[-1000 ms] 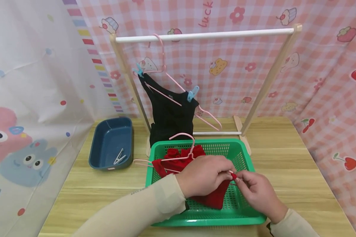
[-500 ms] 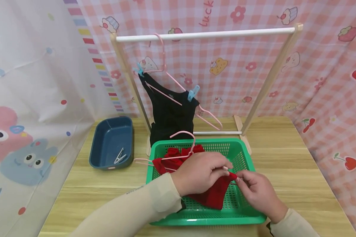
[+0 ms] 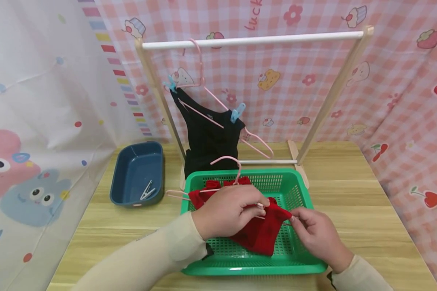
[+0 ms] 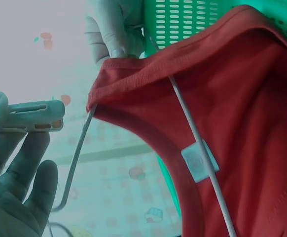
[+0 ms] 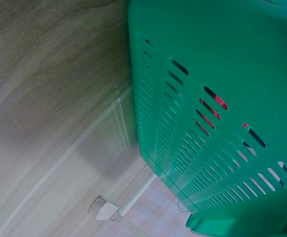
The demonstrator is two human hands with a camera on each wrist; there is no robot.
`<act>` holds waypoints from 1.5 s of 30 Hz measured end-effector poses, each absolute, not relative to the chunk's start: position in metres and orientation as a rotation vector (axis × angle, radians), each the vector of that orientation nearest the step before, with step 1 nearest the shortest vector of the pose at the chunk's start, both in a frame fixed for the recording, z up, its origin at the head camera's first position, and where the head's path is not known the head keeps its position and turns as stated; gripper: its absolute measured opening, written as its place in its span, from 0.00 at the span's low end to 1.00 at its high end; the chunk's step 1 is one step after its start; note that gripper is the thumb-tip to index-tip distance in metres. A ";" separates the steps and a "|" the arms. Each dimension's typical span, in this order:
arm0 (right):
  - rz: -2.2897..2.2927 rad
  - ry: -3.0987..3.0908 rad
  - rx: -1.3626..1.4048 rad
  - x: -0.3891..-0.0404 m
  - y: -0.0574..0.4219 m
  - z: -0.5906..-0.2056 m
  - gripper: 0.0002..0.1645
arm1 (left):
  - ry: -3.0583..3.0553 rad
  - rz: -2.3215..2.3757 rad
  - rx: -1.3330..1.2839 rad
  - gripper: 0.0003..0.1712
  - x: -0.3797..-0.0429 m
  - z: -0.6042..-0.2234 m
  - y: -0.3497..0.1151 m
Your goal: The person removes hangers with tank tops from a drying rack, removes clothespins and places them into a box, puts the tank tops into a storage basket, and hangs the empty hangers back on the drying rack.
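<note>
A red sleeveless garment (image 3: pixel 264 234) lies on a pink hanger (image 3: pixel 236 163) over the green basket (image 3: pixel 262 270). My right hand (image 3: pixel 318 236) pinches the garment's shoulder strap at the hanger's right end. To the left of it, my left hand (image 3: pixel 229 210) is over the garment and holds a pale clothespin (image 4: pixel 37 116) between thumb and fingers. The left wrist view shows the clothespin apart from the strap, and a white label (image 4: pixel 199 160) inside the neckline. The right wrist view shows the basket's slotted outer wall (image 5: pixel 222 74) but no hand.
Behind the basket stands a wooden rack with a white rail (image 3: pixel 276 39). A black garment (image 3: pixel 211 137) hangs there on a pink hanger with two blue clothespins (image 3: pixel 237 113). At left, a blue bin (image 3: pixel 136 173) holds a white clothespin (image 3: pixel 147 190).
My left hand has drawn away to the left from the strap with the clothespin, uncovering more of the red garment. The right hand keeps its pinch in the same place.
</note>
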State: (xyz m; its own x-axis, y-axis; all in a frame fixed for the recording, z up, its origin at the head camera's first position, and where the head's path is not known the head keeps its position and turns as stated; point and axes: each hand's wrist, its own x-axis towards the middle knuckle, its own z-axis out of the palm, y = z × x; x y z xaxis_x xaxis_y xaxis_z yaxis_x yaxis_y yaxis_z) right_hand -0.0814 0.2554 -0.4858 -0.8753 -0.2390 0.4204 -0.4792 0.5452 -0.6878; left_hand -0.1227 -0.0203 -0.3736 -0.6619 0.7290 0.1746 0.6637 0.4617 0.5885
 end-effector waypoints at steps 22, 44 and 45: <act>1.249 -2.497 0.597 -0.082 0.255 -0.486 0.18 | 2.632 0.982 1.222 0.12 -0.122 -0.379 -0.072; 1.233 -2.492 0.602 -0.081 0.254 -0.486 0.16 | 2.738 1.091 0.784 0.16 -0.128 -0.390 -0.133; 1.233 -2.492 0.601 -0.081 0.254 -0.486 0.16 | 2.747 1.094 0.775 0.16 -0.128 -0.391 -0.136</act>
State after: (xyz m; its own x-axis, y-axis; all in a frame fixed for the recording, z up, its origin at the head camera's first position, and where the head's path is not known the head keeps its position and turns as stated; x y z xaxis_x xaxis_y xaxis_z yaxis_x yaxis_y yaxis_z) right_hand -0.0815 0.2539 -0.4863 -0.8687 -0.2352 0.4359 -0.4892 0.5451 -0.6808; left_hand -0.1280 -0.1357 -0.3910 -0.8682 0.4851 0.1047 0.4243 0.6161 0.6637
